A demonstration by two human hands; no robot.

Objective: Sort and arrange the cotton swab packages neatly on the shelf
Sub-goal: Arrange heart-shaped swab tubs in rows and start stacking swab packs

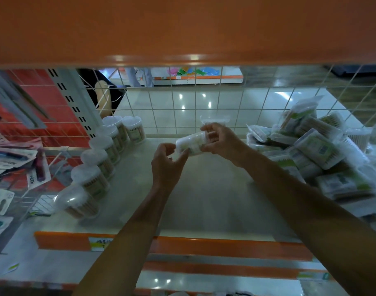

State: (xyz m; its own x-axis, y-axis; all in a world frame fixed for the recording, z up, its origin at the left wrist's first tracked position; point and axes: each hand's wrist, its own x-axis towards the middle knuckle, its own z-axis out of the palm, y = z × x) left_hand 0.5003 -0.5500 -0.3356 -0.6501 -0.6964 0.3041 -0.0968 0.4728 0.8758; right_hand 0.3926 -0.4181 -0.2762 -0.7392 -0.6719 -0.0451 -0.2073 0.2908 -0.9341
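view: head camera, looking down into the shelf bay.
right hand [221, 138]: one; my fingers curl round the base end of the tub, held sideways above the middle of the shelf.
tub [190, 144]: one; clear round plastic, white lid, pale sticks inside.
clear packet [215, 120]: one; thin film, behind my right fingers; whether I grip it is unclear.
left hand [168, 162]: one; cupped narrow, fingertips at the tub's lid end; I cannot tell if it grips.
row of tubs [97, 161]: seven by my count, upright, close-packed along the left wire side; the back ones are blurred.
heap of packs [319, 146]: flat, rectangular, film-wrapped, tumbled at right; too blurred to count.
shelf [204, 199]: pale smooth board, orange front lip.
wire grid [184, 103]: white square mesh at the back.
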